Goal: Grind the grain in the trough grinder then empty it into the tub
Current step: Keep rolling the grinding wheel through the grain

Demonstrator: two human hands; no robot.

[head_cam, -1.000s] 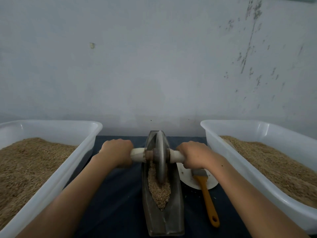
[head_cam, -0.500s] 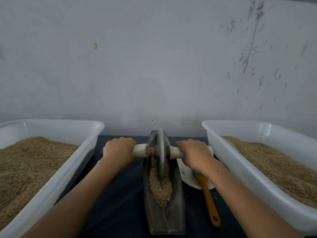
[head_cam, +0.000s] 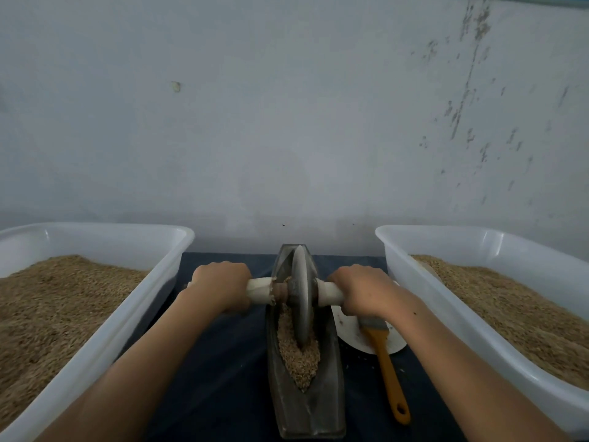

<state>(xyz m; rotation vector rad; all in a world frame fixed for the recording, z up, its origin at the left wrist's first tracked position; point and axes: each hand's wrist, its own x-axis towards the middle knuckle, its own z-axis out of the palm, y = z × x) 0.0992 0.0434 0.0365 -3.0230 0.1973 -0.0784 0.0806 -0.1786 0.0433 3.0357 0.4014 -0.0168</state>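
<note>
1. Head view. The trough (head_cam: 304, 406) is seen lying lengthwise on a dark cloth (head_cam: 223, 371), narrow end toward the wall, so the wheel (head_cam: 301, 298) can be rolled along it, away from and toward the person.
2. Grain (head_cam: 299, 358) is held in the trough's groove, heaped on the near side of the wheel; the task's thing is thus still in the grinder, not emptied.
3. The axle (head_cam: 261, 291) is gripped on both sides of the wheel: left hand (head_cam: 221, 285) curled round its left end, right hand (head_cam: 361, 291) curled round its right end. An even two-sided hold is judged to keep the wheel upright in the groove.
4. A tub (head_cam: 140, 311) of grain is set left of the trough, a second tub (head_cam: 452, 317) right of it, both near, probably for easy tipping. Which one is meant to receive cannot be told.
5. A plate (head_cam: 350, 333) lies just right of the trough, with a brush (head_cam: 387, 374) laid across it, likely kept for sweeping out residue.
6. Against the earlier frames: wheel and hands are found farther up the trough, toward the wall; more grain is exposed on the near side. Tubs, plate and brush are unmoved.
</note>
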